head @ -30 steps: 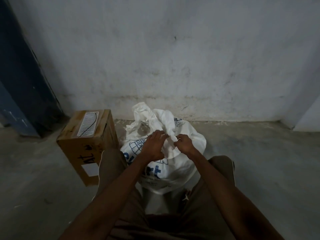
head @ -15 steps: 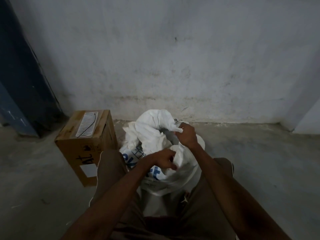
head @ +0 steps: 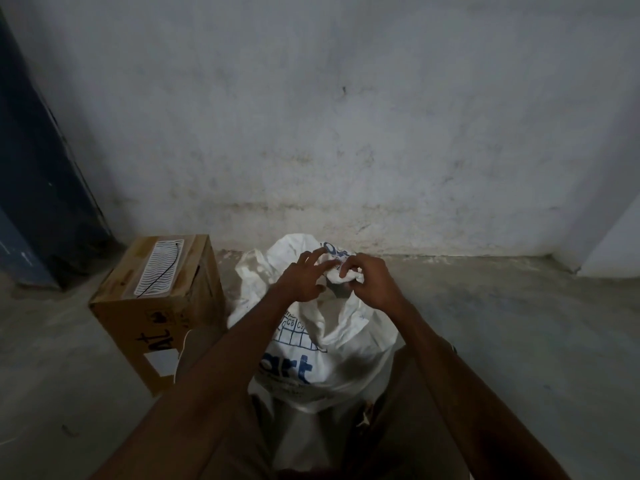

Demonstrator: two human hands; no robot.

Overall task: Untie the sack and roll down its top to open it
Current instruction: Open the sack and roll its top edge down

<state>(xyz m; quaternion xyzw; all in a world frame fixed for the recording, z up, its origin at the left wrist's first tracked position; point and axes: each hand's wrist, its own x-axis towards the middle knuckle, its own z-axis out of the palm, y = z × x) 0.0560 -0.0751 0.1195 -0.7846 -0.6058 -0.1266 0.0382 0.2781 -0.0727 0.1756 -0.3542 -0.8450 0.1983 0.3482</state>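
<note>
Bare concrete floor against a stained wall; white sack stands just right of the cardboard box, between the person's knees. Half a second ago the hands were split near and far across the mouth; now both meet at its far rim. Right hand pinches bunched fabric; left hand fingers spread, touching it. Judgement: tie undone, roll-down beginning.

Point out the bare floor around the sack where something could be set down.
Widest free patch: the floor right of the sack, running to the wall. Another lies left of the cardboard box. Crowded: the box stands close beside the sack, and the left hand and right hand work at its top.
</note>
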